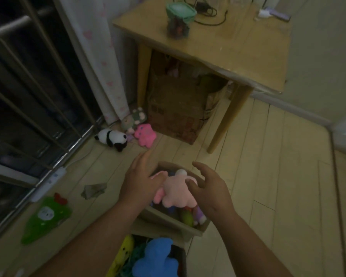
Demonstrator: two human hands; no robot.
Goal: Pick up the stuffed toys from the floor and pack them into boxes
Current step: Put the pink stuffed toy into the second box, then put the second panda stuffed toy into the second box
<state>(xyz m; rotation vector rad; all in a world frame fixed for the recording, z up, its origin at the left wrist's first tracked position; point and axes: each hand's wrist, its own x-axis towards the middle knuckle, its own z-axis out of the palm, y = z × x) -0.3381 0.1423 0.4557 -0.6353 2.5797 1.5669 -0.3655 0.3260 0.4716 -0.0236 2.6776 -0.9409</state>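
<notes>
The left hand [140, 182] and the right hand [210, 190] hang over an open cardboard box [164, 219] on the wooden floor [248, 176]. The grip of each is spread, with fingers loosely curved, and pinches nothing. Between them a pale pink stuffed toy [176, 190] lies on top of the other toys in this box, rising above its rim; whether the hands touch it I cannot tell. Just nearer stands a second box [182, 260], with a blue toy [156, 258] and a yellow toy [124, 254] inside. On the floor at the far left, close to the window bars and the curtain [100, 56], lie a panda [112, 138], a bright pink toy [145, 134] and a grey-green toy [134, 120], near each other. A flat green toy [46, 218] lies at the near left, beside a white power strip [48, 182] along the window edge. The wooden surface [208, 47] stands at the far side with a jar [179, 19] on it. The floor to the right of the boxes is open.
</notes>
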